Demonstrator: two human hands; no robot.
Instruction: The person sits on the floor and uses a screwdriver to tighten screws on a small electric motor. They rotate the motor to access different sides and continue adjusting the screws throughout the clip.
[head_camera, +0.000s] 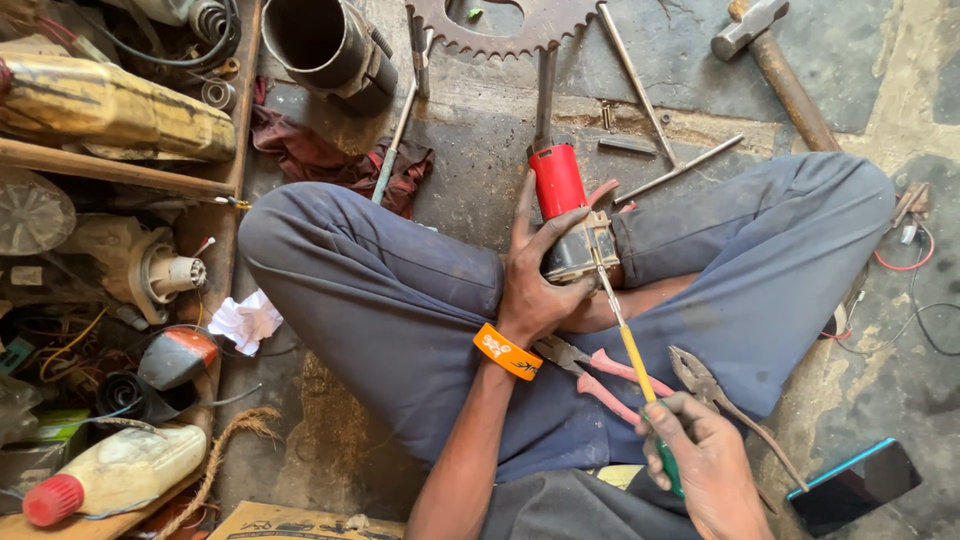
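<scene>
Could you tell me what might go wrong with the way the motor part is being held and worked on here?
The screwdriver tip sits on the small motor part right beside the left hand's fingers; a slip could jab them. The part rests only on a crossed leg, so it may twist. Loose pliers on the lap, near the right hand, could slide off.

A glossy red plastic cap (556, 180) is seen on a worn, greasy metal motor body (580, 250). The screwdriver (628, 352) is made of a bright steel shaft and a smooth yellow-and-green plastic handle. Dull metal pliers (590, 368) are sleeved in matt pink plastic. Matt blue-grey cloth forms the trousers (390, 300). The concrete floor (480, 150) is rough and stained.
</scene>
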